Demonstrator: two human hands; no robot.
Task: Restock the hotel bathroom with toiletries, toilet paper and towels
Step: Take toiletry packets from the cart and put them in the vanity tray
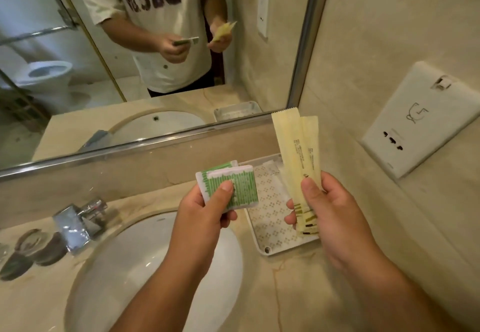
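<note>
Beige marble countertop filled the bottom of the frame. At the lower left edge stood a few dark, blurred round vessels, too smeared to name. Just right of them a chrome faucet sat at the rim of the white oval sink basin. Above, a metal-framed mirror took up the upper left and centre and reflected a toilet and the person's pale printed shirt.

At centre frame the left hand was raised over the basin's right edge and gripped 2 green-and-white sachets. They were stacked slightly offset, with the thumb pressed flat on the top 1 and the fingers curled beneath.

Right of that hand a white rectangular tray lay on the countertop in the corner below the mirror. It had a patterned liner, and something pale and flat lay at its far end.

The right hand was raised over the tray's right side and gripped 2 long pale-yellow packets near their lower ends. The thumb lay across the front and the fingers were curled behind. The packets stood nearly upright, fanned slightly apart, with their tops reaching the mirror's lower frame.

At the right of the frame a white socket plate was mounted on the beige wall.
</note>
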